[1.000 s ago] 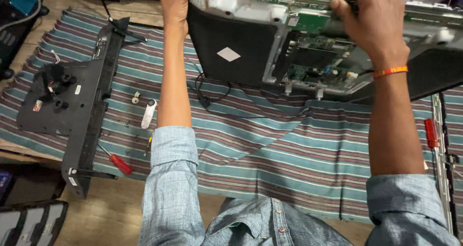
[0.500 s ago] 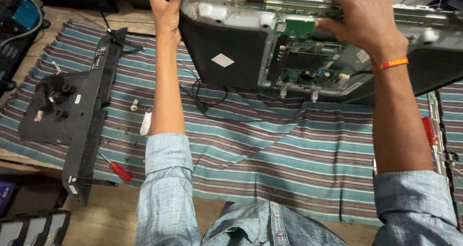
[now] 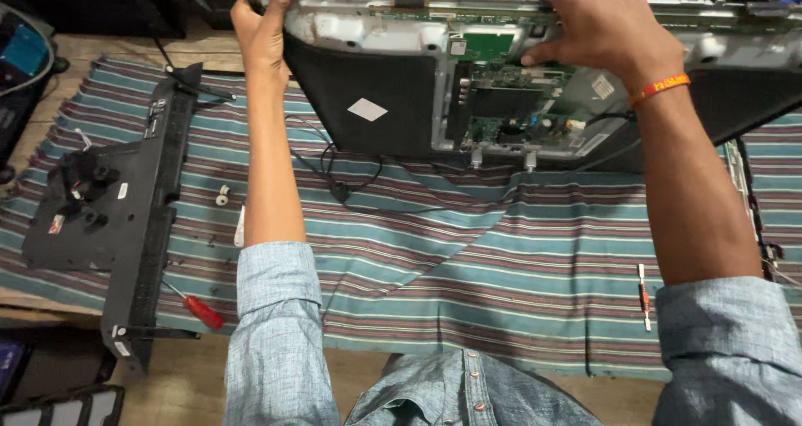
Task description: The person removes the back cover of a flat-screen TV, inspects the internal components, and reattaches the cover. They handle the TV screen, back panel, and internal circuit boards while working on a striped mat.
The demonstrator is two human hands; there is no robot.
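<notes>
A large flat-screen panel with its back cover off is tilted up over a striped cloth. Its silver metal frame and green circuit boards face me. My left hand grips the panel's upper left corner. My right hand, with an orange band on the wrist, clamps the top edge above the boards. A thin black cable hangs from the panel's lower edge onto the cloth.
A black plastic back cover lies at the left of the cloth. A red-handled screwdriver rests near it, with a small white part further up. Another slim red-and-white screwdriver lies at right, beside a metal strip.
The panel has been lifted and tilted further upright, its top edge now near the top of the view. Both hands stayed on its upper edge.
</notes>
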